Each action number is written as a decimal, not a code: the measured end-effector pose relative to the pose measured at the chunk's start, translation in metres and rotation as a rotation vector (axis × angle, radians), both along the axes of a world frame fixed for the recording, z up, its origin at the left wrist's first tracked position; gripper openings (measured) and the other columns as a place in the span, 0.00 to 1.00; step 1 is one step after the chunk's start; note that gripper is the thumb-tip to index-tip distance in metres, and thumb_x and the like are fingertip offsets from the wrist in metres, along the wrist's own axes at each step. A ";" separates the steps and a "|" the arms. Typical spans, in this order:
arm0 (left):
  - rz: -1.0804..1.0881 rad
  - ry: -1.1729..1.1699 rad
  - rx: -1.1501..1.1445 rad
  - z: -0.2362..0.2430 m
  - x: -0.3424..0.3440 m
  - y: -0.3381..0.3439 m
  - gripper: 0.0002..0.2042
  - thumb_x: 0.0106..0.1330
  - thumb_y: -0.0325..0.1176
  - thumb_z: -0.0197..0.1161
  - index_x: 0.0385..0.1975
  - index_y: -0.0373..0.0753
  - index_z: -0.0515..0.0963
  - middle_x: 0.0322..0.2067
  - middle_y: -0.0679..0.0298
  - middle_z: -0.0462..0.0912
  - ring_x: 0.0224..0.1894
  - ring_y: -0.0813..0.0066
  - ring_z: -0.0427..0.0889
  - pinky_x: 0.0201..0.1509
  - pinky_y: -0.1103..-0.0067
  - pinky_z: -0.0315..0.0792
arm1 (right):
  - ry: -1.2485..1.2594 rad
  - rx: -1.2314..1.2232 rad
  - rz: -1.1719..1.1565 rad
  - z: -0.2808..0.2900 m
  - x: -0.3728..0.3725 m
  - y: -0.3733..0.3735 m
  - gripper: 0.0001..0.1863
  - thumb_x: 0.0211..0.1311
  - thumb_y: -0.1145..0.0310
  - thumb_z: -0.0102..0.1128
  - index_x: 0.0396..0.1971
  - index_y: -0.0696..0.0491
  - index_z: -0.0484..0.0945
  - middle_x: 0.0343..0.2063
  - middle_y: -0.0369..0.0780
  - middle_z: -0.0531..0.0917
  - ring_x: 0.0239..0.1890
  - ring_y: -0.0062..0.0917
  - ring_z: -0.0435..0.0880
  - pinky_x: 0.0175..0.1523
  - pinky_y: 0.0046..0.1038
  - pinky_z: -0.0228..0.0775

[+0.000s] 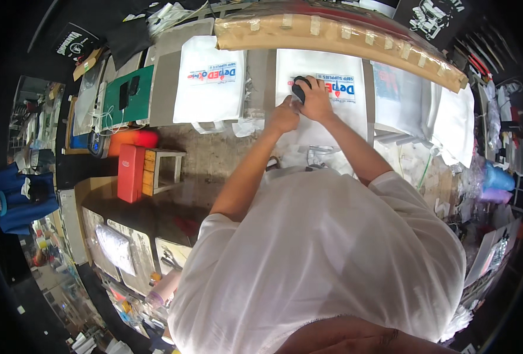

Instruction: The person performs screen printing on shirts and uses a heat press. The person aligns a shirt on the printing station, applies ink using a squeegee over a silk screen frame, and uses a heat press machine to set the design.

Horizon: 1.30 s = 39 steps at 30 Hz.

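A white bag [291,127] with blue and red print lies flat on the grey bench in front of me. My right hand [317,103] is wrapped round a black, rounded, palm-sized object [298,90], resting over the print; its exact kind does not show. Just left of it, my left hand [283,118] lies on the bag with curled fingers, its fingertips close to the black object. Whether anything is pinched in those fingers is hidden. Another printed white bag [211,91] lies to the left, its handles hanging over the bench's front edge.
On the right are more white bags [398,109]. A long cardboard-covered ledge [332,35] with tape pieces runs behind the work. Two dark phones [128,89] sit on a green mat [139,106]. A red box-shaped item [131,173] stands beside a wooden stool [167,168] below the bench.
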<state>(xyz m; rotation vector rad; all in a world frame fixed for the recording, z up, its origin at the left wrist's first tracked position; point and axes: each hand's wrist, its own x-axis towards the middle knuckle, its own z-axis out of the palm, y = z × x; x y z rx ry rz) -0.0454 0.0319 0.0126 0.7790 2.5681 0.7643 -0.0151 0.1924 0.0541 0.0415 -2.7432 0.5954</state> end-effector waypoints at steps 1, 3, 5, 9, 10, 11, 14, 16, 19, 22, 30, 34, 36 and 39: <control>0.038 -0.095 0.010 0.014 0.004 0.006 0.42 0.57 0.40 0.62 0.67 0.20 0.54 0.47 0.41 0.83 0.41 0.63 0.88 0.52 0.77 0.77 | 0.040 -0.015 -0.041 -0.007 0.005 0.002 0.34 0.43 0.68 0.70 0.57 0.45 0.74 0.57 0.46 0.71 0.57 0.47 0.68 0.60 0.50 0.65; 0.083 -0.327 0.007 0.064 0.012 0.017 0.43 0.58 0.41 0.62 0.67 0.19 0.53 0.52 0.39 0.79 0.39 0.64 0.89 0.52 0.76 0.78 | 0.064 -0.031 -0.144 -0.016 0.009 0.011 0.32 0.45 0.69 0.69 0.55 0.45 0.75 0.57 0.46 0.71 0.56 0.47 0.68 0.59 0.49 0.65; 0.135 -0.409 0.014 0.077 0.017 0.014 0.44 0.58 0.41 0.62 0.68 0.18 0.51 0.46 0.42 0.80 0.37 0.64 0.89 0.52 0.75 0.78 | 0.135 -0.027 -0.207 -0.017 0.007 0.014 0.28 0.47 0.69 0.68 0.54 0.46 0.77 0.55 0.47 0.72 0.55 0.47 0.69 0.58 0.49 0.66; 0.194 -0.412 0.052 0.068 0.013 0.008 0.45 0.58 0.42 0.61 0.67 0.15 0.48 0.32 0.50 0.87 0.33 0.62 0.89 0.48 0.73 0.79 | 0.076 0.047 -0.432 -0.008 0.004 0.043 0.26 0.52 0.64 0.66 0.54 0.47 0.77 0.54 0.47 0.74 0.55 0.48 0.70 0.57 0.49 0.66; 0.205 -0.442 0.063 0.066 0.012 0.009 0.45 0.58 0.42 0.62 0.66 0.15 0.48 0.33 0.49 0.87 0.32 0.63 0.89 0.47 0.74 0.79 | 0.055 0.063 -0.465 -0.006 0.007 0.056 0.25 0.53 0.62 0.66 0.54 0.47 0.78 0.53 0.47 0.74 0.55 0.48 0.70 0.57 0.49 0.67; 0.215 -0.443 0.074 0.068 0.013 0.011 0.45 0.58 0.42 0.62 0.66 0.14 0.49 0.34 0.48 0.87 0.31 0.63 0.89 0.46 0.74 0.80 | 0.054 0.105 -0.491 -0.008 0.009 0.074 0.25 0.53 0.62 0.66 0.54 0.47 0.78 0.52 0.48 0.75 0.55 0.48 0.70 0.57 0.48 0.67; 0.236 -0.462 0.088 0.073 0.014 0.016 0.44 0.58 0.41 0.63 0.66 0.14 0.50 0.38 0.44 0.86 0.28 0.63 0.89 0.43 0.75 0.81 | 0.011 0.145 -0.581 -0.010 0.019 0.124 0.24 0.54 0.63 0.64 0.54 0.46 0.78 0.52 0.49 0.75 0.55 0.49 0.71 0.58 0.49 0.67; 0.237 -0.500 0.076 0.076 0.009 0.015 0.45 0.58 0.41 0.63 0.66 0.14 0.50 0.40 0.42 0.84 0.28 0.62 0.89 0.41 0.76 0.81 | 0.068 0.077 -0.680 -0.017 0.034 0.157 0.24 0.53 0.61 0.65 0.52 0.47 0.79 0.50 0.51 0.77 0.52 0.51 0.74 0.56 0.48 0.70; 0.269 -0.549 0.119 0.075 0.010 0.014 0.45 0.58 0.42 0.64 0.66 0.13 0.50 0.39 0.42 0.85 0.27 0.62 0.89 0.40 0.75 0.81 | 0.016 -0.089 -0.880 -0.041 0.081 0.216 0.22 0.53 0.58 0.66 0.48 0.51 0.81 0.42 0.51 0.82 0.47 0.48 0.80 0.53 0.44 0.73; 0.176 -0.504 0.115 0.076 0.011 0.036 0.45 0.58 0.41 0.65 0.65 0.13 0.51 0.41 0.39 0.84 0.27 0.58 0.89 0.42 0.72 0.81 | -0.116 -0.452 -1.164 -0.135 0.208 0.315 0.24 0.54 0.53 0.68 0.42 0.58 0.84 0.36 0.50 0.87 0.40 0.37 0.86 0.47 0.38 0.74; 0.425 0.387 0.108 0.017 0.015 -0.012 0.29 0.51 0.36 0.76 0.53 0.31 0.76 0.46 0.47 0.79 0.51 0.52 0.77 0.57 0.65 0.71 | -0.991 -1.687 -0.639 -0.147 0.370 0.201 0.12 0.50 0.68 0.69 0.36 0.53 0.83 0.29 0.36 0.85 0.29 0.24 0.84 0.37 0.28 0.77; 0.382 0.301 0.152 0.002 -0.003 -0.012 0.26 0.50 0.32 0.76 0.50 0.30 0.79 0.43 0.50 0.80 0.46 0.54 0.79 0.50 0.66 0.73 | -0.668 -1.506 -0.409 -0.131 0.315 0.244 0.17 0.49 0.70 0.68 0.41 0.56 0.82 0.34 0.37 0.85 0.36 0.25 0.84 0.44 0.28 0.76; 0.396 0.245 0.110 0.004 -0.008 -0.010 0.25 0.50 0.32 0.76 0.49 0.30 0.80 0.41 0.51 0.80 0.42 0.55 0.80 0.46 0.66 0.74 | -0.527 -1.503 -0.441 -0.090 0.259 0.251 0.18 0.50 0.69 0.67 0.43 0.58 0.81 0.34 0.38 0.85 0.36 0.24 0.84 0.44 0.27 0.76; 0.345 0.286 0.141 -0.006 -0.022 -0.009 0.23 0.50 0.30 0.75 0.49 0.39 0.82 0.32 0.55 0.80 0.34 0.58 0.79 0.40 0.67 0.73 | -0.420 -1.640 -0.272 -0.063 0.202 0.287 0.29 0.51 0.70 0.67 0.56 0.58 0.73 0.39 0.41 0.85 0.38 0.28 0.86 0.45 0.30 0.79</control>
